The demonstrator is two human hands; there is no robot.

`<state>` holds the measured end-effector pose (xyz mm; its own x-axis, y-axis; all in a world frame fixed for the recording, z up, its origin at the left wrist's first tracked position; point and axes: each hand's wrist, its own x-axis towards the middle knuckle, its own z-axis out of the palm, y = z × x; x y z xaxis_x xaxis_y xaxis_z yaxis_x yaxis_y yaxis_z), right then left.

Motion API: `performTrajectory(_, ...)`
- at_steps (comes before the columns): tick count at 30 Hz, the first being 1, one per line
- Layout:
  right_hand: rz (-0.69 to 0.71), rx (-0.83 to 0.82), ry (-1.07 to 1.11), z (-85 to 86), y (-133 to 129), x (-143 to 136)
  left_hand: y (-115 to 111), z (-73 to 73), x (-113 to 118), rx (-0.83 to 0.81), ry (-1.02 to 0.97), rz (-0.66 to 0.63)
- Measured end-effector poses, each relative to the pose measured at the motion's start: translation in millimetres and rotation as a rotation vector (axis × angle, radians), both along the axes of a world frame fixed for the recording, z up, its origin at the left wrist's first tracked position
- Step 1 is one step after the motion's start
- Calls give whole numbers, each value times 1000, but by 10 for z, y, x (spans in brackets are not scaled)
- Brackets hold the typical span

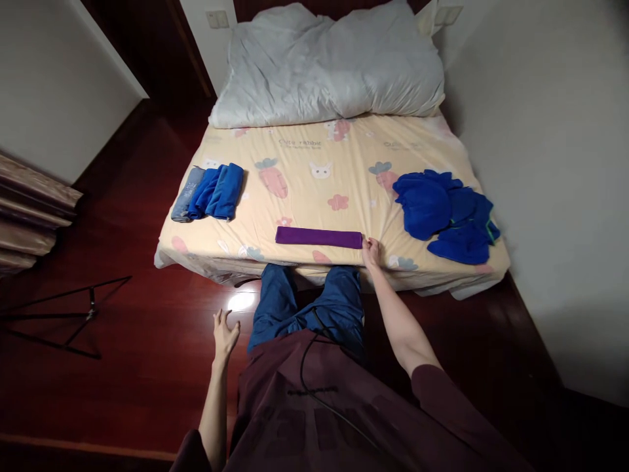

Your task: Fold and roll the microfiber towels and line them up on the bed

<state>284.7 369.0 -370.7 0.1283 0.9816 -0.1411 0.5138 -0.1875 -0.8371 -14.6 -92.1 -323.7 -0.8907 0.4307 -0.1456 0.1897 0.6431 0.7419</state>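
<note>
A purple towel [319,237], folded into a long narrow strip, lies flat across the near part of the bed. My right hand [371,252] is at the strip's right end, its fingers curled closed on the corner. Off the bed, above the floor, my left hand [226,335] hangs with its fingers apart and nothing in it. On the bed's left side lie rolled or folded blue towels [227,191] beside a grey-blue one [187,195]. A loose, crumpled heap of blue cloths [442,210], one with a green edge, is on the right side.
The bed [304,190] has a yellow sheet with carrots and rabbits. A bulky pale quilt [334,65] lies at its head. Black tripod legs [91,313] stand on the dark red floor at left, near a striped curtain [29,210]. A cable [304,367] hangs down my shirt.
</note>
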Motion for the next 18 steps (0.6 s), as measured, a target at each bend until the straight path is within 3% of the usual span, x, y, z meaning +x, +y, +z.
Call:
performTrajectory(3,63,197,-213,172,-171,-311,655,54,8,36,67,-342)
performTrajectory(4,161,262,-246,222,-241,-446,923,70,29,17,86,-491)
performTrajectory(8,637,385,-276,317,-502,-990,2088,121,241,7,164,-851)
performTrajectory(9,720,390,-286,305,-549,-1094,2357,119,313,-15,236,-975)
performTrajectory(11,833,369,-328,243,-608,-1226,2803,81,439,-68,365,-1083)
performTrajectory(14,913,334,-422,101,-594,-1220,3170,-65,501,-160,470,-1082)
performTrajectory(18,882,372,-543,-16,-450,-954,3197,-285,313,-214,545,-1086)
